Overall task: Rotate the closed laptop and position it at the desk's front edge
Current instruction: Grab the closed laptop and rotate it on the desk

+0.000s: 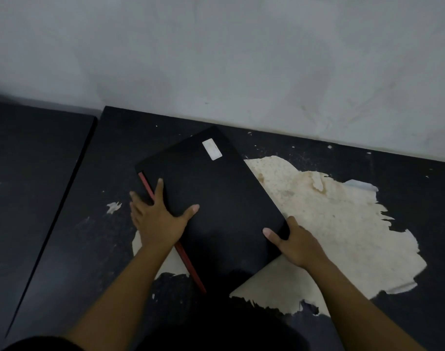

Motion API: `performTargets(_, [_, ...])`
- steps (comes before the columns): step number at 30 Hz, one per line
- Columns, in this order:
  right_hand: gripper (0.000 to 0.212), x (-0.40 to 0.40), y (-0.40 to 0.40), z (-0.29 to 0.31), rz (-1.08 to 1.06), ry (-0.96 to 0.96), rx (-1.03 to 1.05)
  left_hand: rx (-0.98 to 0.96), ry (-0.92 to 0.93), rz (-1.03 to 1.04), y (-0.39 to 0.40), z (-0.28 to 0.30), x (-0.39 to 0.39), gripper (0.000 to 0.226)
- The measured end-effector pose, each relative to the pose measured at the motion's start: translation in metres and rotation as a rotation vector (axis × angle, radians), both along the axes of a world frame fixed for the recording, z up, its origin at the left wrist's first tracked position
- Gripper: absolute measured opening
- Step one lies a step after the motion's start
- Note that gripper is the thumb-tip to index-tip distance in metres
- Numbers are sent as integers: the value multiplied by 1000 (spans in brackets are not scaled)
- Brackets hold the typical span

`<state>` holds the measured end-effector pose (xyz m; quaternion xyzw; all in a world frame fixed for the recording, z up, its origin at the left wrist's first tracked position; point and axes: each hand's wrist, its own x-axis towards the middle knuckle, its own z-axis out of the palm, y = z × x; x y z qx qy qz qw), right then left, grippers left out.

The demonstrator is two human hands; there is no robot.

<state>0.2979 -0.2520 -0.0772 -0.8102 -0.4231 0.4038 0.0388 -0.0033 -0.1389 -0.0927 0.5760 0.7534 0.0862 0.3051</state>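
The closed black laptop (pixel 216 198) lies flat on the dark desk (pixel 89 249), turned at a slant with one corner toward the wall and one toward me. A white sticker (pixel 211 149) sits near its far corner and a red strip (pixel 188 262) runs along its left edge. My left hand (pixel 156 216) grips that left edge, thumb and a finger resting on the lid. My right hand (pixel 296 240) holds the right corner, thumb on top and fingers under the edge.
A large pale patch (pixel 342 236) where the desk's dark surface has peeled away spreads under and to the right of the laptop. A grey wall (pixel 241 59) rises right behind the desk. A second dark desk (pixel 26 186) adjoins at the left across a narrow gap.
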Motion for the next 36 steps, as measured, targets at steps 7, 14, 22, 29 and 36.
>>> performTargets(7, [79,-2,5,9,40,-5,-38,45,-161,2,-12,-4,1,111])
performTargets(14, [82,-21,-22,10,61,19,-113,-10,-76,-145,5,4,-3,109])
performTargets(22, [90,-56,-62,4,91,-67,-208,-113,13,-374,36,17,15,111])
performTargets(29, [75,-48,-36,33,300,-175,-419,-52,-122,-225,-13,17,36,102])
performTargets(36, [52,-23,36,40,314,-233,36,-40,26,-540,-104,5,11,152])
